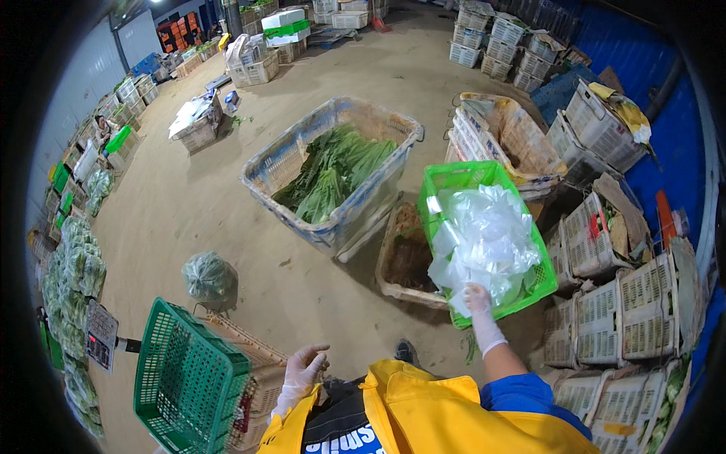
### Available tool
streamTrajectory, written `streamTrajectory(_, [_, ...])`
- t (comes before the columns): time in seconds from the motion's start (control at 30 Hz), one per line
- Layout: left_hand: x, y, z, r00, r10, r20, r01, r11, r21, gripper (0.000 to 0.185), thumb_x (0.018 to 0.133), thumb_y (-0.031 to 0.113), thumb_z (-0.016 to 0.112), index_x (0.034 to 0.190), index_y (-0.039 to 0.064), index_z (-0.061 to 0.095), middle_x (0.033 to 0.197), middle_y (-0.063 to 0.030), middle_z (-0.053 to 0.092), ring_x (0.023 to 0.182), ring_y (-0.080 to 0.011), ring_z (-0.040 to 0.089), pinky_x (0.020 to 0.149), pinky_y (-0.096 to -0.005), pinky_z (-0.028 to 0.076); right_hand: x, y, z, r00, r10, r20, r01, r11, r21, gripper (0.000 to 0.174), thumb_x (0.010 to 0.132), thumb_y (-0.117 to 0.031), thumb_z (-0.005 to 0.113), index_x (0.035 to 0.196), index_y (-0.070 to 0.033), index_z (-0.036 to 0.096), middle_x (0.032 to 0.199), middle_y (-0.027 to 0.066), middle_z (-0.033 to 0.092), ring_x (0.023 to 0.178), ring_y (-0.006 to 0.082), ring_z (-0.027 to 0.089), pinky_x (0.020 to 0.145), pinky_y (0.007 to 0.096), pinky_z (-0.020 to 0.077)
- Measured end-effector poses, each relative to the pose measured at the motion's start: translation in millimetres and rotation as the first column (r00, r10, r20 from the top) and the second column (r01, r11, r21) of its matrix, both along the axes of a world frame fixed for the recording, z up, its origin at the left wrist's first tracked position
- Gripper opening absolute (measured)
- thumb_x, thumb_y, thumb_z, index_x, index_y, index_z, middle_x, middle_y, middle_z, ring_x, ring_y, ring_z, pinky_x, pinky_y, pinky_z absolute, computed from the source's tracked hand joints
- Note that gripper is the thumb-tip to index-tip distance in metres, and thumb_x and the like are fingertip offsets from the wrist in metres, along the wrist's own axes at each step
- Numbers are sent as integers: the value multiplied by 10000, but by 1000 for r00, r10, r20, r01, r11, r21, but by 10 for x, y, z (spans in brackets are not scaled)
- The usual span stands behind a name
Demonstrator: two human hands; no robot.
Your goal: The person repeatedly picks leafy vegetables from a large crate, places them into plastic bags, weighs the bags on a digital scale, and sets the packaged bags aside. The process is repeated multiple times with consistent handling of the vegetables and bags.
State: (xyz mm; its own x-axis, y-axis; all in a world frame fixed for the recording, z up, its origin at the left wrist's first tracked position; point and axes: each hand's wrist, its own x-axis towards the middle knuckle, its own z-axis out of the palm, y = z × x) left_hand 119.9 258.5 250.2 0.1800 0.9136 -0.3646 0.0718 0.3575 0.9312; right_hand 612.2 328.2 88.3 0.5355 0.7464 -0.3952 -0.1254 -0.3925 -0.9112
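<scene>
My right hand, in a white glove, reaches into a bright green plastic crate. Its curled fingers grip the near edge of a heap of clear plastic bags; the fingertips are partly hidden. Also gloved, my left hand is held in front of my body, thumb and fingers apart, with nothing in it. Nearest to it is an empty dark green basket, tilted on top of a beige crate. Ahead, large leafy greens lie inside a big, worn blue-and-white plastic basket.
A scale display stands left of the dark green basket. On the floor sits a bagged bundle of greens. A dirty low crate adjoins the green crate. Stacked white crates line the right wall. A person is far left.
</scene>
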Motion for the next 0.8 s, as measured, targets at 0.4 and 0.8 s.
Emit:
streamTrajectory(0.4, [1338,-28,43,993,41,-113,-59,986,-155,316,944,207,561,1205,34,598,910,-76,667,836,-134,618,756,-236,496,1310,1459,972,153,-48,987,-98,993,63,546,731,-168,727,1229,-98,516,1146,148,590,1054,294,570,930,366,443])
streamTrajectory(0.8, [1843,479,185,961,-150,-233,101,972,-210,356,938,244,544,1224,38,589,977,-112,665,916,-181,609,883,-288,469,2751,2006,3315,263,-148,953,-219,953,209,402,854,-309,548,1079,14,632,1098,232,631,1032,366,594,868,438,455])
